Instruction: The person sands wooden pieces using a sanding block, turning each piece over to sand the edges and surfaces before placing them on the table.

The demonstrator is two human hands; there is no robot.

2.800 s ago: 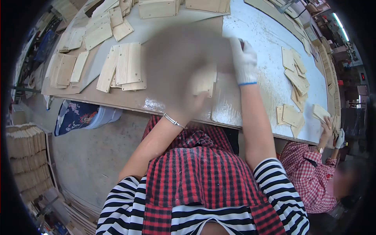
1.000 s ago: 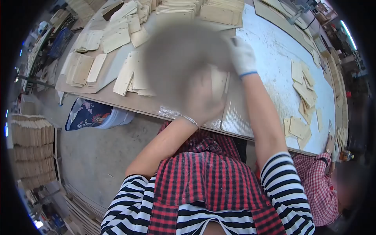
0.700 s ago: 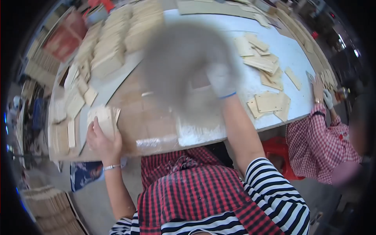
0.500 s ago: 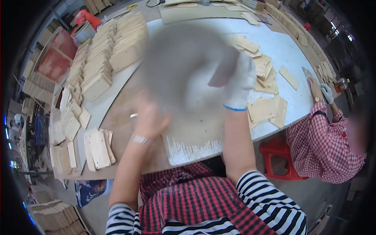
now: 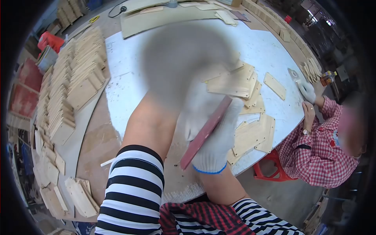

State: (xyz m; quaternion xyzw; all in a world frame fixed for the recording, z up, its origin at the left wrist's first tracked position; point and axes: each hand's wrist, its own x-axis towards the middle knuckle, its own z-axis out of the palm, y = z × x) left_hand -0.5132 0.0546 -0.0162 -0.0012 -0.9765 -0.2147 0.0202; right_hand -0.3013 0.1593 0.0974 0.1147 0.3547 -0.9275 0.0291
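My right hand wears a white knit glove with a blue cuff. Its fingers are wrapped round a long, flat, dark red block, tilted over the table near its front edge. My left forearm, in a striped sleeve, reaches forward across the table. A grey blurred smudge in the middle of the view hides my left hand, so its fingers do not show. Just beyond the smudge lies a loose pile of thin pale wooden plates with small holes. More such plates overlap to the right of my glove.
Long rows of stacked wooden plates stand at the left. A smaller stack lies at the front left. At the right, another person in a checked shirt sits by the white tabletop, one hand gloved. A red stool is beside them.
My view has shifted. My left arm has stretched forward, its hand passing behind the smudge. My right hand has come down and nearer with the red block.
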